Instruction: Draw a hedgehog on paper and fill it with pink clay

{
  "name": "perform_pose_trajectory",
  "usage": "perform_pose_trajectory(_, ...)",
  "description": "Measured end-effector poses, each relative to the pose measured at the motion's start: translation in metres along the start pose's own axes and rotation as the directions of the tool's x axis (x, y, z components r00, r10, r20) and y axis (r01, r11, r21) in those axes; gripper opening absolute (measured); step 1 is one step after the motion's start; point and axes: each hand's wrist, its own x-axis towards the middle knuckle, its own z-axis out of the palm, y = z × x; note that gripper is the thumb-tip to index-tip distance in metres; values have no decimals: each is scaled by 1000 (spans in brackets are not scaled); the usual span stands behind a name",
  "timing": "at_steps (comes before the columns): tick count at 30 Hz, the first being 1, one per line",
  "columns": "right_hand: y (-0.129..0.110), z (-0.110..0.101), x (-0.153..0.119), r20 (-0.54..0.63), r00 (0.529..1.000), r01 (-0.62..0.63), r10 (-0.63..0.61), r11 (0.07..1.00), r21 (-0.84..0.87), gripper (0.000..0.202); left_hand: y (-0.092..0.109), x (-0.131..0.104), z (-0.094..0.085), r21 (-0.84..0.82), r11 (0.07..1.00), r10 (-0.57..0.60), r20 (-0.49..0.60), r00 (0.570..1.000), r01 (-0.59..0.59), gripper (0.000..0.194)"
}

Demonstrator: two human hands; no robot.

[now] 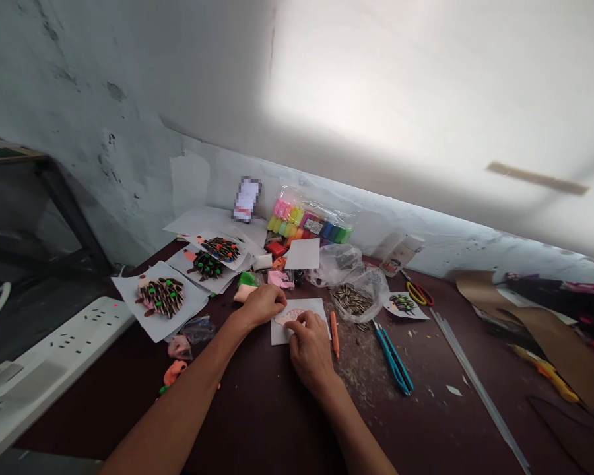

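Note:
A white paper square (317,306) with an orange outline drawing and some pale pink clay on it lies on the dark table in front of me. My left hand (264,305) is at the paper's upper left edge, its fingers curled together; what they hold, if anything, is too small to make out. Over the drawing, my right hand (309,343) has bent fingers touching the clay and paper. An orange marker (335,335) lies just right of the paper. Pale clay (245,293) and green clay (248,280) sit beyond my left wrist.
Seed-covered hedgehog pictures (161,296) lie at the left, near a white power strip (74,343). Behind are coloured clay packs (290,221) and a phone (246,199). Sunflower seeds (351,299), teal scissors (394,359), a white bottle (402,254) and glue sticks (480,389) are at the right.

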Motion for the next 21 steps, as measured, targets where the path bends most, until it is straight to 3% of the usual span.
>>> perform_pose_trajectory(16, -7, 4, 7, 69, 997, -48, 44, 997, 59, 32, -1, 0, 2, 6, 1000, -9, -8, 1000, 9, 24)
perform_pose_trajectory(21, -8, -1, 9, 34, 997, -71, 65, 965, 253, 32, -3, 1, 2, 10, 1000, 11, -20, 1000, -11, 26)
